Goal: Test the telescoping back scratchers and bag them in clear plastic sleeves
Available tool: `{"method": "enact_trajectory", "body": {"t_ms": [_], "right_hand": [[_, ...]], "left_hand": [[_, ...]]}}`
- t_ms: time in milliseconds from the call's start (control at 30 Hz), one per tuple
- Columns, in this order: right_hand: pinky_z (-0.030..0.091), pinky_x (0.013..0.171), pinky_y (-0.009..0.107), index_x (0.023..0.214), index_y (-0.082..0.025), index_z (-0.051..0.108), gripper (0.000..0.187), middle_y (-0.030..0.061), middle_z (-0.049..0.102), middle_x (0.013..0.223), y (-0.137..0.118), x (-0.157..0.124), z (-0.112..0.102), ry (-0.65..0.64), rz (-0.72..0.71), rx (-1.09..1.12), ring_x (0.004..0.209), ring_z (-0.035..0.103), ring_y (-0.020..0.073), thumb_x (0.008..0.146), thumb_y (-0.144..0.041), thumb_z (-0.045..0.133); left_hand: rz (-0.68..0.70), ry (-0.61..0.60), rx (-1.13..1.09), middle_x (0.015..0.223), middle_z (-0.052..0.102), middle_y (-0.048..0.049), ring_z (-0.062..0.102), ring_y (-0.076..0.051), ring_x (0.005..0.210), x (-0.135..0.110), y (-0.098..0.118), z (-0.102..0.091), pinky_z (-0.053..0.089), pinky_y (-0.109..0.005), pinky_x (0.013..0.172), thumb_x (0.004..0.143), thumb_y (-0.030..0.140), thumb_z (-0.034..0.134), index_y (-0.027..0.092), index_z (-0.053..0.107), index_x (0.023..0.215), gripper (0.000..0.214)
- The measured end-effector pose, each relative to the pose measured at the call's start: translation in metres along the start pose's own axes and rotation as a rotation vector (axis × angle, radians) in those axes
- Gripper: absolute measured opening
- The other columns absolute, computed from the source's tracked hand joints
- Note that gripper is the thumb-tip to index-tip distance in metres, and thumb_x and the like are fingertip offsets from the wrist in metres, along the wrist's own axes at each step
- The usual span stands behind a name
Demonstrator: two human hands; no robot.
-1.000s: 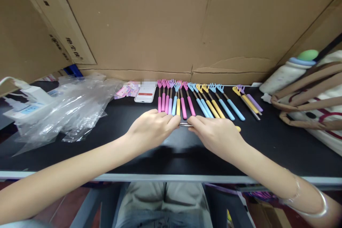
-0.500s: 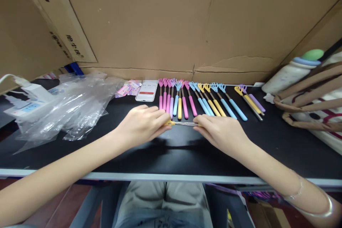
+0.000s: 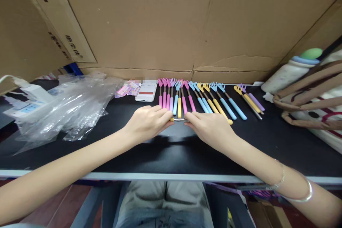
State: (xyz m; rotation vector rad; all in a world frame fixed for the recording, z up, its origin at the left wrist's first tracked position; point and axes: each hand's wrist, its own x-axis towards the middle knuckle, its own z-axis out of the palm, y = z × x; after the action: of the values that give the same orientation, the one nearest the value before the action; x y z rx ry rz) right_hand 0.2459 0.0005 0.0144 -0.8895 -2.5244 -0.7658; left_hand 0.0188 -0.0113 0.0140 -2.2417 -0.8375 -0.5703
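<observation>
Between my two hands runs a back scratcher point(image 3: 181, 120), held level above the black table, with a short metal shaft showing. My left hand point(image 3: 146, 121) is closed on its yellow end at the left; the claw is hidden in my fingers. Closed round the other side is my right hand point(image 3: 212, 126), and a yellow handle tip pokes out beyond its knuckles. Just behind lies a row of back scratchers with pink point(image 3: 191, 104), yellow point(image 3: 179, 108) and blue handles point(image 3: 237, 109), claws toward the cardboard. Farther right lie a few more, including a purple-handled one point(image 3: 257, 102).
Clear plastic bags point(image 3: 82, 103) and a power strip point(image 3: 32, 103) occupy the left side. A phone point(image 3: 146, 91) lies by some printed cards point(image 3: 127, 89). On the right stand a white bottle point(image 3: 290, 73) and a bag point(image 3: 310, 103). Cardboard point(image 3: 149, 25) walls the back.
My right hand has moved left, closer to my left hand, and less of the metal shaft shows. The yellow handle tip now sticks out past my right hand.
</observation>
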Motion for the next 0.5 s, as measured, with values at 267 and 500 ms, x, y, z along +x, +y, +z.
{"method": "enact_trajectory", "body": {"t_ms": [267, 500], "right_hand": [[0.015, 0.047, 0.024, 0.083, -0.019, 0.054, 0.025, -0.0035, 0.063, 0.066, 0.004, 0.001, -0.006, 0.009, 0.014, 0.053, 0.051, 0.055, 0.0094, 0.098, -0.033, 0.041], [0.018, 0.049, 0.025, 0.076, -0.018, 0.057, 0.034, -0.001, 0.062, 0.062, 0.029, -0.018, -0.015, 0.032, -0.008, -0.085, 0.051, 0.052, 0.0092, 0.099, -0.033, 0.036]], "left_hand": [[0.048, -0.071, -0.012, 0.066, 0.059, 0.0026, 0.055, -0.014, 0.064, 0.007, -0.003, -0.007, 0.032, -0.028, 0.056, 0.098, 0.029, 0.042, 0.02, 0.054, 0.081, 0.023], [0.193, 0.077, 0.231, 0.064, 0.058, 0.0016, 0.051, -0.014, 0.065, -0.007, -0.036, -0.019, 0.034, -0.027, 0.059, 0.097, 0.034, 0.048, 0.02, 0.056, 0.074, 0.028]]}}
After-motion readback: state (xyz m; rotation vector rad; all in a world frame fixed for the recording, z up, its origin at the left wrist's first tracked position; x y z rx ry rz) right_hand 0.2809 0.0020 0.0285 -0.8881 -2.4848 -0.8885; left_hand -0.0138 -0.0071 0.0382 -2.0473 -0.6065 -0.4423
